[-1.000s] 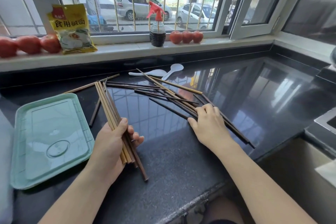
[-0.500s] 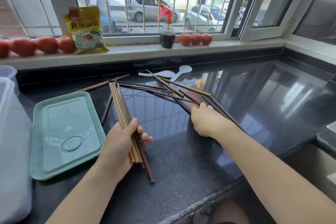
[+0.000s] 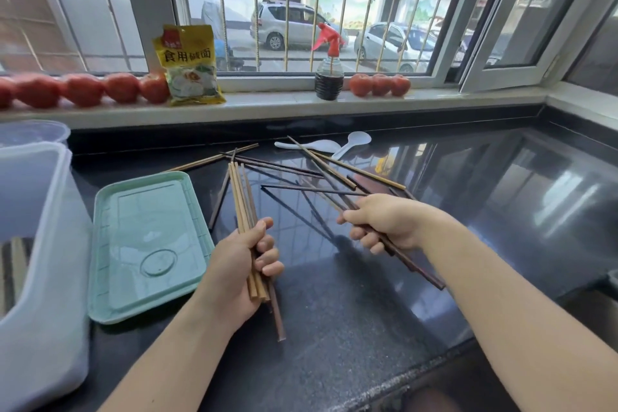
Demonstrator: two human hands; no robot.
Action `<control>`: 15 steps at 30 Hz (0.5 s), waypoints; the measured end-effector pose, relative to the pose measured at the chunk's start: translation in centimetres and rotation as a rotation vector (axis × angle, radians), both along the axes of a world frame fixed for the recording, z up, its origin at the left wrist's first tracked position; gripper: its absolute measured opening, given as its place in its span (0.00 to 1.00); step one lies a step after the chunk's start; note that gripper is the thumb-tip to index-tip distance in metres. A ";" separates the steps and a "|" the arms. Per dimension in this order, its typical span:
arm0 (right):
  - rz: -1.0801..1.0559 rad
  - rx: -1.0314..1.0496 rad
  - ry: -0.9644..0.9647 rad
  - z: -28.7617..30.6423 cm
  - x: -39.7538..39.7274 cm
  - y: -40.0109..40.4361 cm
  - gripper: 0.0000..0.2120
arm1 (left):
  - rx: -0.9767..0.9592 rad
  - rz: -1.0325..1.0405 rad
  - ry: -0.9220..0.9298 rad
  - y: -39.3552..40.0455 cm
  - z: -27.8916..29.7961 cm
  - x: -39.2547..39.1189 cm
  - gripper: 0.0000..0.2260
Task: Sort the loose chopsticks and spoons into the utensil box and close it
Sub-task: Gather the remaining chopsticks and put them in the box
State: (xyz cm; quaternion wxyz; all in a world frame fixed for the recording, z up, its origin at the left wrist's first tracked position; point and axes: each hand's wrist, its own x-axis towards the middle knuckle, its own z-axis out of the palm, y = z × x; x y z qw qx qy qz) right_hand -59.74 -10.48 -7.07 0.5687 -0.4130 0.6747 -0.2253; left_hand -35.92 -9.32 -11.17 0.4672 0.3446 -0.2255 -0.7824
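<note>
My left hand [image 3: 240, 264] grips a bundle of light and dark wooden chopsticks [image 3: 242, 197], tips pointing away from me. My right hand [image 3: 384, 221] is closed around several dark chopsticks [image 3: 414, 269], lifted off the counter and fanning out toward the window. More loose chopsticks [image 3: 277, 165] lie crossed on the black counter behind both hands. Two white spoons [image 3: 351, 144] rest near the back wall. The translucent utensil box [image 3: 36, 278] stands open at the far left with a few chopsticks inside. Its green lid [image 3: 147, 244] lies flat beside it.
On the windowsill stand rows of tomatoes [image 3: 83, 89], a yellow food packet [image 3: 190, 65] and a red-topped spray bottle [image 3: 329, 70]. A second clear container [image 3: 33, 132] sits behind the box. The glossy counter [image 3: 501, 211] stretches right; its front edge runs below my arms.
My right hand has closed around several dark chopsticks and lifted them off the counter. The view has swung left, bringing the utensil box into sight. The left hand keeps its bundle.
</note>
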 end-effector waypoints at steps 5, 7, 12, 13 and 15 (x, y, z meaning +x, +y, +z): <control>-0.141 0.135 -0.763 -0.8 1.6 0.1 0.08 | 0.021 -0.026 0.056 0.0 0.2 0.1 0.06; -0.203 0.001 -0.642 -1.7 1.9 -0.4 0.08 | 0.009 -0.036 0.055 0.1 0.2 0.0 0.07; -0.391 -0.436 -0.032 -2.9 0.1 -1.4 0.09 | -0.030 -0.021 0.005 -0.1 -0.2 -0.1 0.06; -0.439 -0.485 -0.014 -2.7 -0.6 -1.6 0.09 | -0.039 -0.017 0.000 -0.1 -0.3 -0.2 0.05; -0.541 -0.584 -0.003 -1.9 -1.6 -2.0 0.09 | -0.060 -0.013 -0.014 -0.2 -0.4 -0.3 0.03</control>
